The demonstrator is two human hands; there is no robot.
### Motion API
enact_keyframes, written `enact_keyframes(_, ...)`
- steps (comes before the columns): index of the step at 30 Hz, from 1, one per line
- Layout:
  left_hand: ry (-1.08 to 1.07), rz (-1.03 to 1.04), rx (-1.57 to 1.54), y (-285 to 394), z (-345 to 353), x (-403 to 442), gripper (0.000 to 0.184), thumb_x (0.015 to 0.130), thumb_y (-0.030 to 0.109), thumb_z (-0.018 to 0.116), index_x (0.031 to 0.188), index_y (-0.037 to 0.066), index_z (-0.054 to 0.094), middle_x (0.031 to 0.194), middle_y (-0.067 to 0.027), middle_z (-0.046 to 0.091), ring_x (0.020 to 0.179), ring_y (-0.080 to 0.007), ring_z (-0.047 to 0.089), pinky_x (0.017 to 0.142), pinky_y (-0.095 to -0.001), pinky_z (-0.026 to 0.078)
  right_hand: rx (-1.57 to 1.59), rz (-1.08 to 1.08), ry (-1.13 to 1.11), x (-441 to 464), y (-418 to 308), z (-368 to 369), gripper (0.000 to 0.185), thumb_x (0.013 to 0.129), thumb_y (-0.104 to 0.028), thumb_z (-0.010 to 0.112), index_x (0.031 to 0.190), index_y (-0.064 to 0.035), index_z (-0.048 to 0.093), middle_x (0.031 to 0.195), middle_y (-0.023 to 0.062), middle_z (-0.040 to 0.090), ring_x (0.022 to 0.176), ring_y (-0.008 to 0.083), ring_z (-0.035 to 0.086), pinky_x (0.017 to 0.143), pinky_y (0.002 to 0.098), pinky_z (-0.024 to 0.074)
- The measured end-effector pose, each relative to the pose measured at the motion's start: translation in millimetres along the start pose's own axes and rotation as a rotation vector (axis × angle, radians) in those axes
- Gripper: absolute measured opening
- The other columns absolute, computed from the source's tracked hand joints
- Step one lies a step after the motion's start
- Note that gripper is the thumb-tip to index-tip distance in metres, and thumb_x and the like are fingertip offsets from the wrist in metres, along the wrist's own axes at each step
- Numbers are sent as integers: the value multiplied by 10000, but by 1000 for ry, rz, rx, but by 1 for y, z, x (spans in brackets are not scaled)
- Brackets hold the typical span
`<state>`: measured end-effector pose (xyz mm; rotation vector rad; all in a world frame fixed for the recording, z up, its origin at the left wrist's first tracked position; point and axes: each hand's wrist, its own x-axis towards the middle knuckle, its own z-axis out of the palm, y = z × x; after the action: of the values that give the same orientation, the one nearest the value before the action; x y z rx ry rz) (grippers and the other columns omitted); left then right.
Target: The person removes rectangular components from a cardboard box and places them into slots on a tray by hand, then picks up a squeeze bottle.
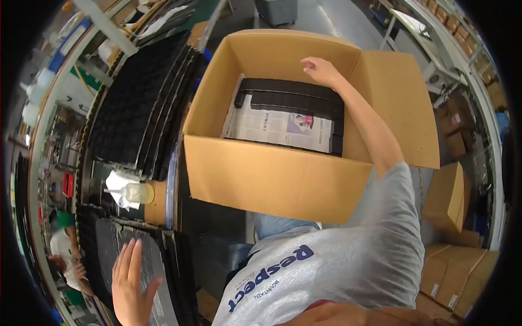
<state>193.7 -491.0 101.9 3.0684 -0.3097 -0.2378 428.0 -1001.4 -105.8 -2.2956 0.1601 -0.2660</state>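
Our right hand (pixel 322 72) curled over the carton (pixel 266 175) — grip unclear — with black strips (pixel 293 101) at its seven o'clock; our left hand (pixel 132 288), thumb apart, overlapped a dark panel (pixel 153 254).

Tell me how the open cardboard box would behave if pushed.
The cardboard box would probably keep its shape, since it shows no sagging or buckling. Its flap may swing or catch, as it sticks outward.

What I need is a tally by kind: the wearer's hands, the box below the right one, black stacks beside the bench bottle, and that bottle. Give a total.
Hands (left hand, right hand): 2
Box: 1
Black stacks (upper stack, lower stack): 2
Bottle: 1
Total: 6
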Motion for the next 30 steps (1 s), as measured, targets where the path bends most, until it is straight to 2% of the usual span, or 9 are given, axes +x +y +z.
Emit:
enact_keyframes(2, -139, 237, 150, 24, -12, 43, 697, 713, 126, 693, 1340, 67, 394, 1341, -112, 448, 1262, -331, 397, 1036, -438, 316, -430, 52, -5, 34, 55, 16, 402, 800, -206, 552, 1160, -29, 571, 1117, 128, 626, 1006, 291, 593, 867, 331, 466)
enact_keyframes(5, -108, 441, 240, 61, -11, 99, 640, 741, 141, 668, 1322, 57, 415, 1295, -116, 492, 1201, -319, 463, 1016, -409, 343, -467, 196, -23, 42, 128, 40, 431, 753, -258, 567, 1107, -15, 607, 1093, 145, 636, 1005, 338, 590, 850, 374, 479)
enact_keyframes(12, -140, 778, 166, 95, 15, 193, 533, 789, 140, 625, 1284, 62, 444, 1283, -127, 502, 1197, -301, 476, 1009, -410, 361, -870, 619, -934, -10, 206, 63, 476, 653, -282, 764, 1031, -11, 663, 994, 116, 674, 835, 299, 646, 810, 395, 518)
enact_keyframes(15, -147, 818, 76, 112, 26, 220, 475, 827, 145, 584, 1274, 56, 449, 1283, -142, 498, 1195, -302, 480, 1010, -406, 364, -946, 685, -963, -26, 176, 75, 536, 693, -280, 730, 1153, -33, 604, 1146, 147, 610, 989, 254, 605, 878, 380, 484)
enact_keyframes(17, -91, 957, 83, 113, 38, 235, 440, 863, 161, 539, 1273, 33, 443, 1272, -161, 501, 1185, -305, 489, 1010, -408, 366, 245, 1713, 156, -29, 192, 87, 533, 708, -212, 717, 1201, -67, 575, 1066, 206, 622, 969, 291, 602, 838, 391, 486)
enact_keyframes(19, -84, 957, 80, 113, 46, 245, 450, 852, 156, 552, 1272, 36, 446, 1273, -149, 502, 1182, -294, 491, 1006, -397, 370, -916, 867, -445, -58, 163, 113, 597, 741, -175, 654, 1282, -83, 418, 1190, 251, 492, 1116, 381, 461, 847, 463, 448)
enact_keyframes(22, -87, 994, 78, 113, 58, 259, 483, 817, 144, 593, 1268, 43, 456, 1274, -115, 507, 1174, -263, 495, 994, -365, 382, -888, 913, -397, -63, 162, 121, 588, 738, -141, 631, 1244, -86, 336, 1209, 226, 360, 1061, 395, 389, 929, 460, 368)
enact_keyframes(27, -93, 1001, 12, 120, 75, 287, 459, 841, 157, 580, 1271, 46, 466, 1263, -124, 519, 1145, -271, 518, 972, -364, 405, -725, 1079, -85, -55, 165, 141, 531, 703, -111, 650, 1145, -124, 358, 1215, 208, 306, 1077, 402, 350, 909, 474, 378)
enact_keyframes(30, -47, 955, -63, 125, 76, 295, 445, 846, 160, 577, 1265, 46, 478, 1248, -129, 530, 1124, -278, 532, 957, -368, 418, -660, 993, 34, -67, 179, 136, 568, 678, -104, 670, 1147, -139, 351, 1207, 195, 285, 1032, 410, 402, 891, 475, 400)
